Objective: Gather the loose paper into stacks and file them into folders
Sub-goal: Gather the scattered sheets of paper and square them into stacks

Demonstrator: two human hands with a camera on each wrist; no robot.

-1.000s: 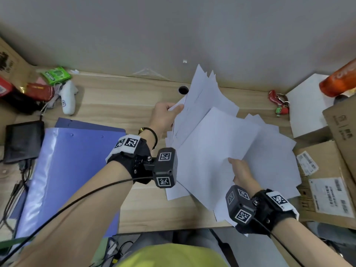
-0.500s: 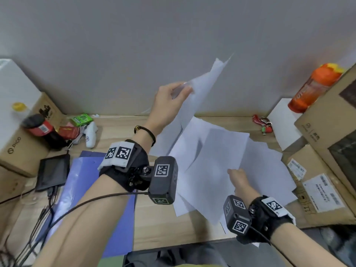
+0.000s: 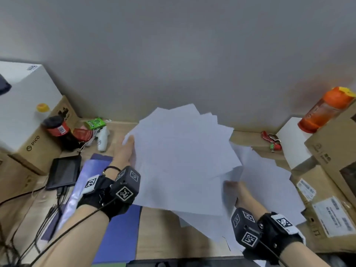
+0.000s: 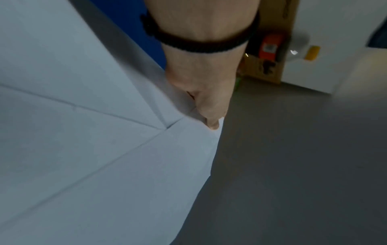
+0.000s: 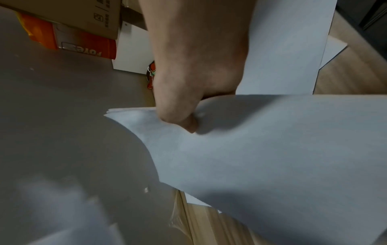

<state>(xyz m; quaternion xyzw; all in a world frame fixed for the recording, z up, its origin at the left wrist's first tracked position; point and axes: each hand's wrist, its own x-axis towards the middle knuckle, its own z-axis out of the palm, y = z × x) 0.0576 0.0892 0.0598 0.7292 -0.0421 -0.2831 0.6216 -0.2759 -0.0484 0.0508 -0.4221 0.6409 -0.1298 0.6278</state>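
Observation:
A fanned bundle of white paper sheets (image 3: 183, 160) hangs above the wooden desk (image 3: 163, 234). My left hand (image 3: 126, 149) grips its left edge, thumb on top (image 4: 211, 119). My right hand (image 3: 234, 186) pinches the corner of some sheets (image 5: 272, 149) at the bundle's lower right, thumb pressed on the paper. More loose sheets (image 3: 269, 185) lie spread on the desk under and to the right of the bundle. A blue folder (image 3: 119, 228) lies open on the desk at the left, partly under my left forearm.
Cardboard boxes (image 3: 327, 199) and an orange bottle (image 3: 323, 110) crowd the right side. A white box (image 3: 23, 105), a cola bottle (image 3: 57, 130), a white controller (image 3: 102, 139) and a black tablet (image 3: 63, 174) with cables stand at the left. Red keys (image 3: 271, 139) lie near the wall.
My left hand has come down from its raised position with its sheets, now fanned flat over the pile. My right hand has lifted a paper corner. The camera view has tilted upward.

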